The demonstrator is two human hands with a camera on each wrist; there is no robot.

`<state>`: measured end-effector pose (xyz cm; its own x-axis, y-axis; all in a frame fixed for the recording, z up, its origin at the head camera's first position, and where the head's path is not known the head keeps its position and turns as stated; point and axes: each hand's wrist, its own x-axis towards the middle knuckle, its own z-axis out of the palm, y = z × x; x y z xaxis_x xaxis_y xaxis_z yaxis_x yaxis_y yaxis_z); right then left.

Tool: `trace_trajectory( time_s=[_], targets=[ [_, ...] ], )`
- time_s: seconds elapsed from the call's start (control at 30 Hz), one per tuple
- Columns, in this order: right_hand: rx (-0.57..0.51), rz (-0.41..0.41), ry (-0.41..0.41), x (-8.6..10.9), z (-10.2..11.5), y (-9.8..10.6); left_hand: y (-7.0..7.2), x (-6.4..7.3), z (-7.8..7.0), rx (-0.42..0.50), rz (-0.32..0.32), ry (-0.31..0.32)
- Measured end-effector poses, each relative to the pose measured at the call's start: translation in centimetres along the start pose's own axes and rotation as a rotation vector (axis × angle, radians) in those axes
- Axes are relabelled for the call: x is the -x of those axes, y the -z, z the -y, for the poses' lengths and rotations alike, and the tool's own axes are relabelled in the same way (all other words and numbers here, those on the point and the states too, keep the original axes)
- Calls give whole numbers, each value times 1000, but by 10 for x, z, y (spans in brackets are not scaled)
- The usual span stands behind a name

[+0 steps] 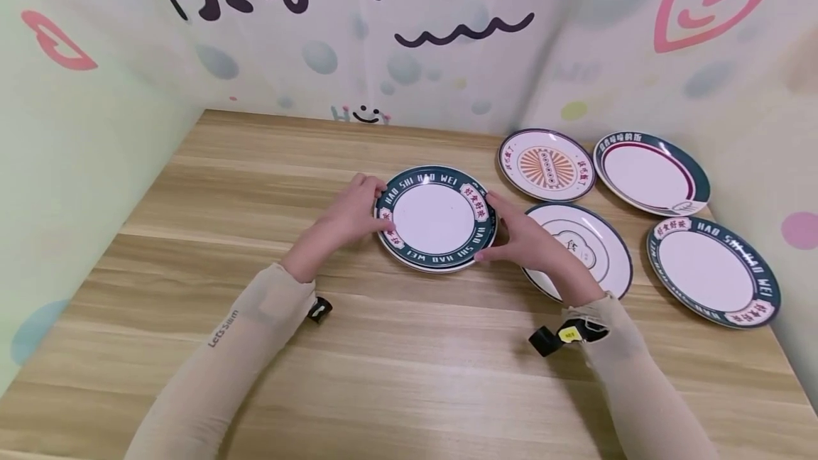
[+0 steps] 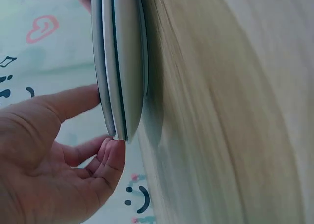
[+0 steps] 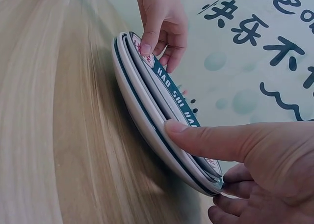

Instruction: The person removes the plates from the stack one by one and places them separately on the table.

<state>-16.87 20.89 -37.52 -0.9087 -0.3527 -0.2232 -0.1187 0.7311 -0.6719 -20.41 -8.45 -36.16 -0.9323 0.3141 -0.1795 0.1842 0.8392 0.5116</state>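
Note:
A stack of round plates (image 1: 436, 218) is at the middle of the table, the top one white with a dark green lettered rim. Its layered edges (image 2: 130, 76) show in the left wrist view. My left hand (image 1: 348, 213) holds the left side of the stack, thumb at the rim and fingers at the edge. On the right side my right hand (image 1: 524, 236) grips the stack, with the thumb (image 3: 208, 140) against the rims and the other fingers around the edge. Whether the stack's base touches the wood I cannot tell.
Separate plates lie to the right: one with an orange sunburst (image 1: 547, 165), a white one (image 1: 603, 247) partly behind my right hand, a green-rimmed one (image 1: 648, 172) and a lettered green-rimmed one (image 1: 709, 272). A printed cloth wall (image 1: 307, 84) borders the wooden table (image 1: 396, 368).

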Motion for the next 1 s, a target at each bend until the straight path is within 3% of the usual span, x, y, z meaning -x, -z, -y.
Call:
trace_trajectory(
  time_s=[0.2,0.3,0.47,0.7,1.0],
  targets=[
    [21,10,9,-1,2,0,0,0,5,184,12,108],
    [28,13,6,-1,2,0,1,0,5,223,23,144],
    [19,11,17,-1,0,0,2,-3,6,208,14,143],
    [16,17,19,-3,-1,-1,3,-6,8,248,6,187],
    [39,19,17,-3,1,0,6,-7,15,287,5,149]
  ],
)
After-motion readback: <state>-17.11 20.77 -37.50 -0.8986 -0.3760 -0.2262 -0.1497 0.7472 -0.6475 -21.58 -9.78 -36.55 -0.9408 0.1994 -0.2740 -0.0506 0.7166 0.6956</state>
